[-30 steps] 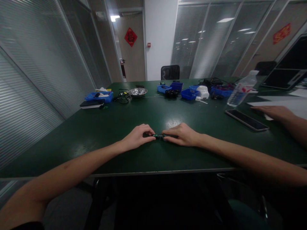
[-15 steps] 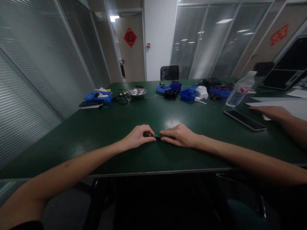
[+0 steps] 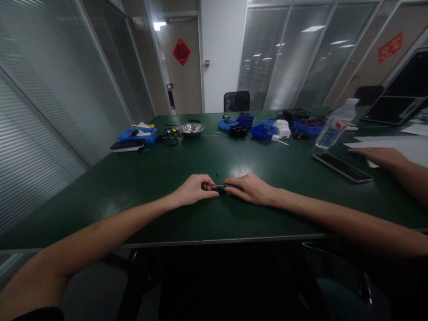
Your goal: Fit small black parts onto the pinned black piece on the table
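Close to the near side of the green table (image 3: 160, 169), my left hand (image 3: 194, 189) pinches one end of a small dark piece (image 3: 219, 189) between thumb and fingers. My right hand (image 3: 252, 188) is closed at its other end, on a dark part that runs under the fingers. A thin pale edge shows along the top of the piece in the gap between my hands. Its kind is too small to make out, and my fingers cover most of it. Just beyond my fingertips, a tiny green bit (image 3: 217, 173) lies on the tabletop.
A phone (image 3: 341, 167) and a water bottle (image 3: 336, 125) are to the right, beside another person's hand (image 3: 381, 157) on white paper (image 3: 408, 145). Farther back are blue bins (image 3: 263, 132), a metal bowl (image 3: 191, 129), cables (image 3: 170, 136) and a blue tray (image 3: 150, 136).
The green bit was between my fingertips and now lies on the table beyond them. A thin pale edge now shows on the piece between my hands. My hands have barely moved.
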{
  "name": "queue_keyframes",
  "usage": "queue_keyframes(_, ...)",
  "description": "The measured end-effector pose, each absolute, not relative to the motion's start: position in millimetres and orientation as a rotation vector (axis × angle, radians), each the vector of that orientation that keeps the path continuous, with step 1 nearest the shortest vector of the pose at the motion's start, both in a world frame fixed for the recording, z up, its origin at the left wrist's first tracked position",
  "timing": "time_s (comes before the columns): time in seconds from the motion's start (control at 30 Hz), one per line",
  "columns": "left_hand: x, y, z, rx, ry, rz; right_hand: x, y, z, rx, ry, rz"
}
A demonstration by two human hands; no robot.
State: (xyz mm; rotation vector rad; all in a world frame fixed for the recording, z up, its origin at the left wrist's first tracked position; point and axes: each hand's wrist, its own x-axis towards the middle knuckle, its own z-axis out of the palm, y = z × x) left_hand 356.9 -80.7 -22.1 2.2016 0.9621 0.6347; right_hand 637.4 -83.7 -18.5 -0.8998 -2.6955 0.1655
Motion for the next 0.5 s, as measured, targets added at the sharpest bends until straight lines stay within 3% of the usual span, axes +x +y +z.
queue_keyframes(0.5,336.3,-66.0,-22.3,2.415,1.019,0.650,643.5,-81.1,-19.6,-1.052,-2.595,0.072)
